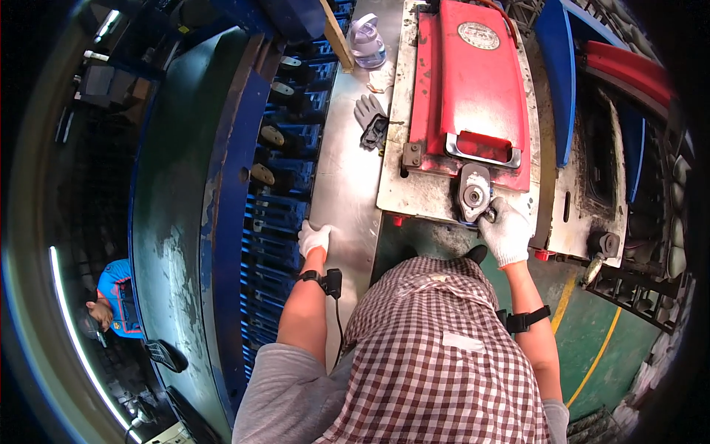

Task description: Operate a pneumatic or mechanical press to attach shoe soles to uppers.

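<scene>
My right hand [506, 231], in a white knit glove, is at the front of a red-lidded machine [484, 89]. Its fingers are closed around the lower end of a worn metal latch [474, 194] with a round bolt in its middle. Just above the latch is a recessed metal handle [484, 152] on the lid, which is down. Also gloved in white, my left hand [314, 238] rests at the left edge of a metal bench [346, 192], thumb and fingers apart, with nothing seen in it; some fingertips are hidden.
A grey-and-black glove [371, 122] and a clear plastic bottle [367, 44] lie farther up the bench. Left of it runs a blue rack [277, 222] holding shoe-shaped pieces. Another machine [592, 177] stands at the right. A person in blue [118, 296] is far left.
</scene>
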`<action>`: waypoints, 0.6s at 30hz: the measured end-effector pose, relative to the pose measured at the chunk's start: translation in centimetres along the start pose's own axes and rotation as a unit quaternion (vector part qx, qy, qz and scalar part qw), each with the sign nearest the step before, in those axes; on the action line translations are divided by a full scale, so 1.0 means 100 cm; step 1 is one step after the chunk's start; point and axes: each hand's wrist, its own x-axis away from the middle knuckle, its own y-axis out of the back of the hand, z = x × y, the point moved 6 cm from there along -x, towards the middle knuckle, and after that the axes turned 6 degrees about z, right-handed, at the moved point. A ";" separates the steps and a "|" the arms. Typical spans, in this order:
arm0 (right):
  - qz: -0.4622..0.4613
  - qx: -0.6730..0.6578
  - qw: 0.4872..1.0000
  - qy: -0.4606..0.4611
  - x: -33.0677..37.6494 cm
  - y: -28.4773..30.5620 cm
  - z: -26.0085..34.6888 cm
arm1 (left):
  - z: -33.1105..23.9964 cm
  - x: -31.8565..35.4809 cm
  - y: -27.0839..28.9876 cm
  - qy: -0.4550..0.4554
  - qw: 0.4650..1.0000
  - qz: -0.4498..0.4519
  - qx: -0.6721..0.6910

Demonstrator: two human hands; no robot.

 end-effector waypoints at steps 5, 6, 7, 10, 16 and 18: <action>0.003 -0.009 1.000 -0.007 0.000 0.000 0.000 | 0.001 -0.001 0.001 -0.004 1.000 -0.012 -0.003; 0.003 -0.009 1.000 -0.007 0.001 -0.001 -0.001 | 0.001 -0.001 0.000 -0.004 1.000 -0.012 -0.003; -0.016 -0.014 1.000 0.005 0.001 0.001 0.000 | 0.001 -0.002 0.000 -0.006 1.000 -0.012 -0.002; -0.034 -0.018 0.999 0.018 0.002 0.003 0.002 | 0.002 -0.004 -0.001 -0.005 1.000 -0.011 -0.001; -0.030 -0.018 0.999 0.013 0.002 0.004 0.003 | 0.003 -0.003 -0.001 -0.002 1.000 -0.016 -0.003; -0.031 -0.018 0.999 0.011 0.002 0.004 0.002 | 0.002 -0.001 0.000 -0.002 1.000 -0.017 -0.003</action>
